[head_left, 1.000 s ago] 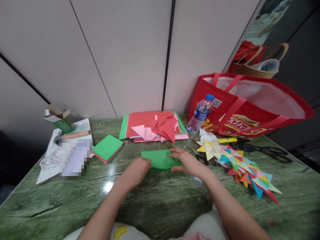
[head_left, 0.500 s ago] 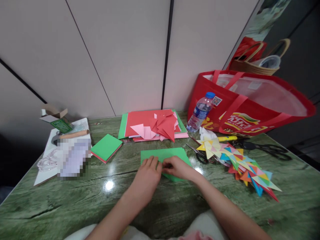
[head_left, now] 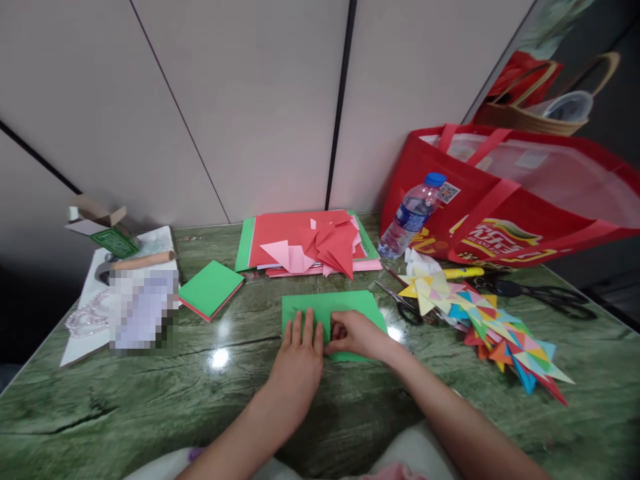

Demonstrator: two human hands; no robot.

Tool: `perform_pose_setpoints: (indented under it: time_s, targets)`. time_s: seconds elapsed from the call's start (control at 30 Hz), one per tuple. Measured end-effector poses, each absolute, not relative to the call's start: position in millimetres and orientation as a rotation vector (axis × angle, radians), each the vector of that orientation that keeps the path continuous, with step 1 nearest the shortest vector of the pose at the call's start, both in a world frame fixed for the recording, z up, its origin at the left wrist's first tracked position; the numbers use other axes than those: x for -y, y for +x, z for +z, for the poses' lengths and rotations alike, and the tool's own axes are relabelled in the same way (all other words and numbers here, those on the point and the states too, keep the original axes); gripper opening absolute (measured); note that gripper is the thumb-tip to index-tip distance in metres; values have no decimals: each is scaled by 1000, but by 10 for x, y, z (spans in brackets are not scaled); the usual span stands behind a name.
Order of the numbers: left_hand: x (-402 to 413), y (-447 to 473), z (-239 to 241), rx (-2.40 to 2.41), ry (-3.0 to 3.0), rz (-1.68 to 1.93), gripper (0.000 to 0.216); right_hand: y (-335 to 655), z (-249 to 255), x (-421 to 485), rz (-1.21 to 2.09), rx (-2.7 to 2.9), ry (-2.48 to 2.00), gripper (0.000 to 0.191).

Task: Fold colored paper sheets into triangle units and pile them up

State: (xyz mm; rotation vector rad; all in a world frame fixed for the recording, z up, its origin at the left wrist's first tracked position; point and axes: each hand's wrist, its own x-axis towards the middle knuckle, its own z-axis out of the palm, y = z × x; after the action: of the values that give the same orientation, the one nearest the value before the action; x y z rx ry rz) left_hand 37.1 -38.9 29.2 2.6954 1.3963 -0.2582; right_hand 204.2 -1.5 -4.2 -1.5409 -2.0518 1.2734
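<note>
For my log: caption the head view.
Left hand and right hand press a green paper sheet on the green table.

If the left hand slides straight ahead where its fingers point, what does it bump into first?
Past the green paper under the left hand, probably the red and pink paper pile, though depth is unclear.

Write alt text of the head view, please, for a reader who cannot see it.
The left hand lies flat on a green sheet on a green table; the right hand, fingers curled, touches the sheet beside it. Behind lie red and pink papers; at right are colourful paper stars, scissors, a bottle and a red bag.
</note>
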Motion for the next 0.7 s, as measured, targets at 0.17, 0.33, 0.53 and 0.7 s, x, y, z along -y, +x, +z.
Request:
perform_pose_setpoints:
  time_s: [0.17,0.33,0.53,0.7]
  targets:
    - [413,380,288,-1382,2648,-409,50,2037,-72,18,1331,1997,-1536,29]
    - [407,338,236,-1383,2628,-408,55,2042,-113,19,1341,1970,-1521,23]
    - [373,298,212,-1339,2604,-386,57,2021,-94,25,1263,2015,-1598,13]
    - [339,303,239,-1326,2584,-475,60,2015,-76,42,1278,2031,-1592,12]
